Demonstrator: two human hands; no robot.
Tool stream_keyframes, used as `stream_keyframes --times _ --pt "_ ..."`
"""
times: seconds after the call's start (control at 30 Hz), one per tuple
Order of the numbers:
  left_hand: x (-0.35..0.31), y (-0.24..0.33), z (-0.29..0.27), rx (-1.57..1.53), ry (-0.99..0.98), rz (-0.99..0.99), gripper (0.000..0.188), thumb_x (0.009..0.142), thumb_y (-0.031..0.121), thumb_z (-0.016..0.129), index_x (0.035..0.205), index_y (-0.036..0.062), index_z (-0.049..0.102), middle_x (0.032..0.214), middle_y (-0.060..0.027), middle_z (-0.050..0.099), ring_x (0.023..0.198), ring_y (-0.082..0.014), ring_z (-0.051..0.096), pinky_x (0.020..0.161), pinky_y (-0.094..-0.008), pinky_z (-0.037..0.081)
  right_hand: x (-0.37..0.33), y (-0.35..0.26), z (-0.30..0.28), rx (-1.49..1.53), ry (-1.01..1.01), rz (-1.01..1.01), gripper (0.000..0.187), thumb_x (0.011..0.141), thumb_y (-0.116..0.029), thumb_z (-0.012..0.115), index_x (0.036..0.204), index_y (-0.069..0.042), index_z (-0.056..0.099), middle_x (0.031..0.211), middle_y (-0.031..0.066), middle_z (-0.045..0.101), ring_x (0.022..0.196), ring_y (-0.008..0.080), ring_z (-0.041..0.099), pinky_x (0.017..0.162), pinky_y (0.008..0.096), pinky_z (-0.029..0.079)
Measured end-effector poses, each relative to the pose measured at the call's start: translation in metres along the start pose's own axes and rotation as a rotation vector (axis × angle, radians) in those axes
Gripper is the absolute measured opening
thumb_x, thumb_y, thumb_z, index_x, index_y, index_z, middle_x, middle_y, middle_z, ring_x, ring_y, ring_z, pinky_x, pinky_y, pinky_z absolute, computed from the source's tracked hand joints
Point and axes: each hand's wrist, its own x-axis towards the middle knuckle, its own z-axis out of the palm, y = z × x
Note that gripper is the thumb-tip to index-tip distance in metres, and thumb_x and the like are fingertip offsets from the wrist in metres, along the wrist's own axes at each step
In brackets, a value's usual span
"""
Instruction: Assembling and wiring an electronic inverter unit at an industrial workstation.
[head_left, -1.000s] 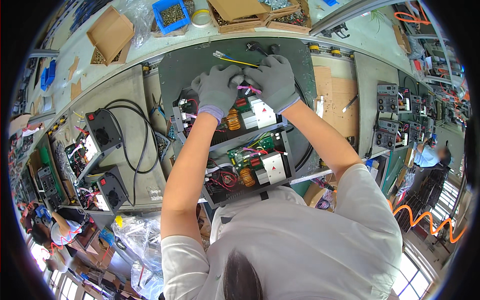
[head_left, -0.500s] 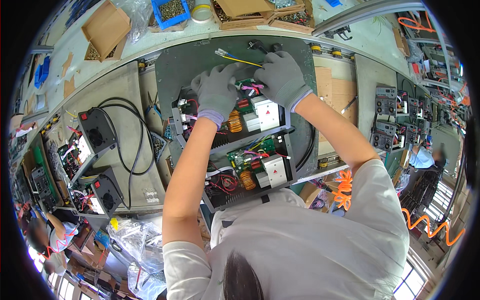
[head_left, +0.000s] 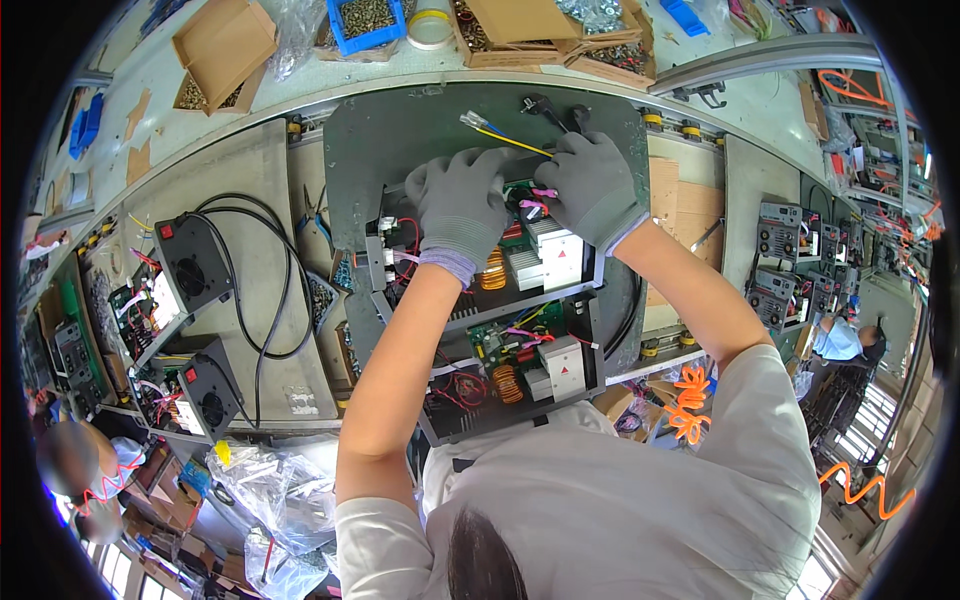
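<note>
While both gloved hands pressed on upper open chassis point(head_left: 500, 250), left hand point(head_left: 458, 205) lay curled over wiring, right hand point(head_left: 592, 185) closed near pink connector point(head_left: 540, 195); actual grip hidden. Second chassis point(head_left: 520, 370) sat just below. Yellow wire point(head_left: 510, 140) and pliers point(head_left: 545, 108) lay beyond fingers. Dark mat point(head_left: 400, 140) bare at left; black units point(head_left: 195, 260) well apart.
</note>
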Motion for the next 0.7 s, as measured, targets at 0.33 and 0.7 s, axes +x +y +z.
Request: stream_keyframes --times 0.33,0.7 --pt "-0.001 -0.001 0.001 0.011 0.011 0.002 0.042 0.08 0.015 0.067 0.119 0.0302 0.065 0.116 -0.0011 0.065 0.108 -0.0252 0.054 0.103 -0.0477 0.03 0.012 -0.001 -0.011 0.022 -0.212 0.091 0.015 0.072 -0.027 0.075 0.084 -0.019 0.072 0.086 -0.0012 0.069 0.098 0.0207 0.06 0.086 0.0395 0.045" --pt "0.0 0.0 0.0 0.004 -0.011 -0.02 0.036 0.083 0.018 0.064 0.117 0.0314 0.066 0.114 -0.0011 0.065 0.106 -0.0253 0.054 0.102 -0.0481 0.03 0.017 -0.001 -0.012 -0.015 -0.23 -0.028 0.016 0.072 -0.028 0.076 0.084 -0.018 0.072 0.087 0.001 0.069 0.099 0.0221 0.059 0.09 0.0418 0.045"
